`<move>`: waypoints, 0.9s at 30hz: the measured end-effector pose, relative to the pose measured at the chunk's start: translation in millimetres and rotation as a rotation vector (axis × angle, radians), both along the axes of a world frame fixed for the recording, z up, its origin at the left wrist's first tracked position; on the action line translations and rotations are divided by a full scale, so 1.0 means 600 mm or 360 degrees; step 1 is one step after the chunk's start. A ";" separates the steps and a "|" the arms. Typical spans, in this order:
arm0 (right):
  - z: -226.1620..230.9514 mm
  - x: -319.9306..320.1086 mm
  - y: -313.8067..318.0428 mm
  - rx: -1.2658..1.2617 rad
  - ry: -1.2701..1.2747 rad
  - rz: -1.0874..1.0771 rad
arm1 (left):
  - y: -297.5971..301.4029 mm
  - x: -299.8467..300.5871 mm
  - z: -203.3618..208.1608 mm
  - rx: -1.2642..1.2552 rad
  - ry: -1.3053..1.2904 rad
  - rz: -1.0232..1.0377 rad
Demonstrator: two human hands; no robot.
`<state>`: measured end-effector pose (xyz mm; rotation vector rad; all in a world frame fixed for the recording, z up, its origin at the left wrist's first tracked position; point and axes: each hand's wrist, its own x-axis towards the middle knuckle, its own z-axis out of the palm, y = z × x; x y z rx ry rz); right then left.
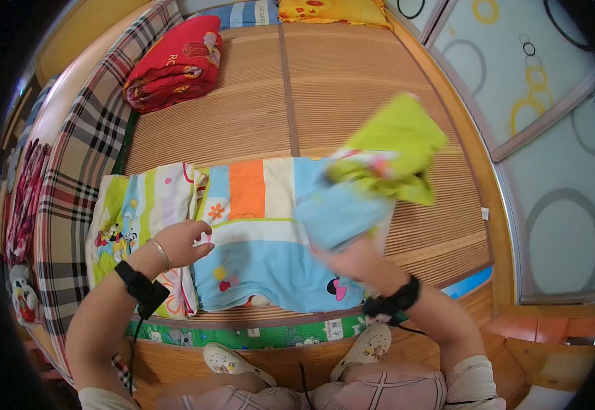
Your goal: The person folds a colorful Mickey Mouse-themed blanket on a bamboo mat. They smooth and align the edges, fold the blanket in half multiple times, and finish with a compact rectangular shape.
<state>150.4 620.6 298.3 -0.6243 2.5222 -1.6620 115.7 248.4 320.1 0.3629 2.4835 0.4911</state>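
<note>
A colourful cartoon-print quilt point(250, 263) lies partly folded across the near end of the mat, with blue, white, orange and green areas. Its left part point(150, 188) is folded over in a striped layer. My left hand point(183, 242) is over that fold's edge, fingers slightly apart and nothing gripped. On the right, my right hand point(349, 258) holds the quilt's lifted end, a bunched lime-green and light-blue flap point(407, 147) raised above the mat. Motion smears this hand and flap, and the cloth partly hides the fingers.
A brown slatted mat point(250, 96) covers the bed. A red folded quilt point(174, 65) rests at the far left, with a yellow pillow point(331, 10) at the far end. A plaid-covered side point(79, 178) borders the left; sliding cabinet doors point(557, 205) stand on the right.
</note>
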 end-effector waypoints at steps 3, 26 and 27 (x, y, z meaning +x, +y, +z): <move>-0.063 0.044 -0.093 0.0957 0.0035 0.0654 | -0.015 0.028 -0.051 0.0313 -0.0205 0.0383; -0.109 0.107 -0.009 0.1408 0.0420 0.0622 | 0.120 0.131 -0.218 0.1199 -0.0226 0.0807; -0.110 0.108 -0.001 0.1354 0.0470 0.0763 | 0.112 0.138 -0.213 0.1141 -0.0229 0.0812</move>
